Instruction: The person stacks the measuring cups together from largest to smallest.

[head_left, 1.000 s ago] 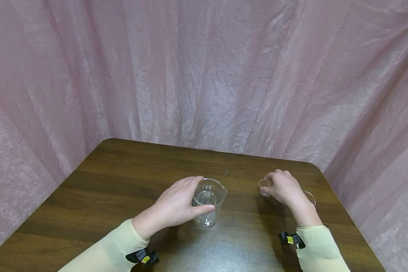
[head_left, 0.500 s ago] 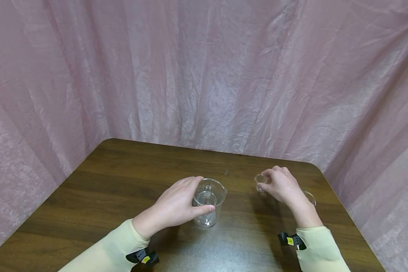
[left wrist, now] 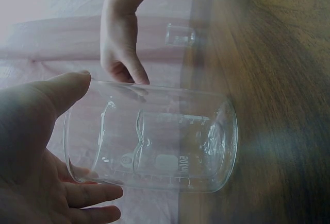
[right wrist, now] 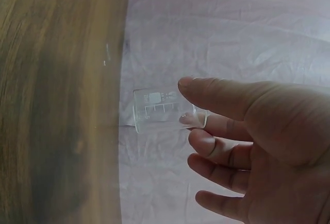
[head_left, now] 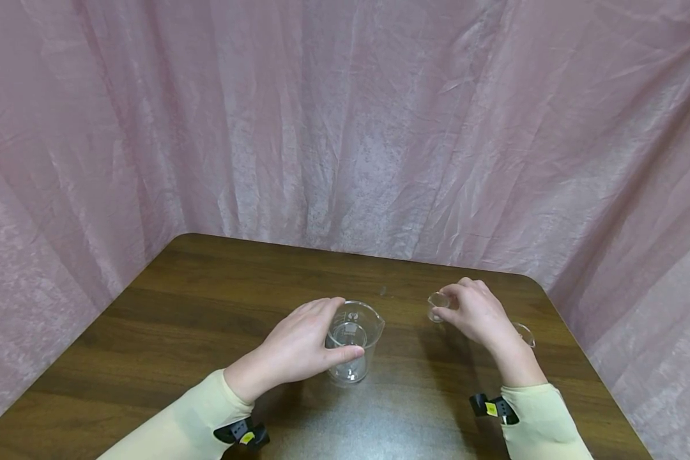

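Note:
A large clear glass beaker [head_left: 372, 338] marked 500 ml stands upright on the table, with a smaller beaker [head_left: 347, 332] nested inside it. My left hand [head_left: 293, 348] holds the large beaker near its rim, thumb on the near side and fingers on the far side. To the right, my right hand [head_left: 477, 313] pinches a small glass beaker [right wrist: 157, 110] by its upper part between thumb and fingers. That small beaker is upright and raised over the table, its base apart from the wood in the right wrist view. The other right fingers are loosely bent.
Another clear beaker [head_left: 525, 335] stands on the table behind my right wrist, partly hidden by it. The brown wooden table [head_left: 218, 300] ends at a pink curtain [head_left: 345, 128] hanging behind and along both sides.
My right hand has lifted the small beaker and moved it slightly left and away. The left hand and the large beaker have stayed in place.

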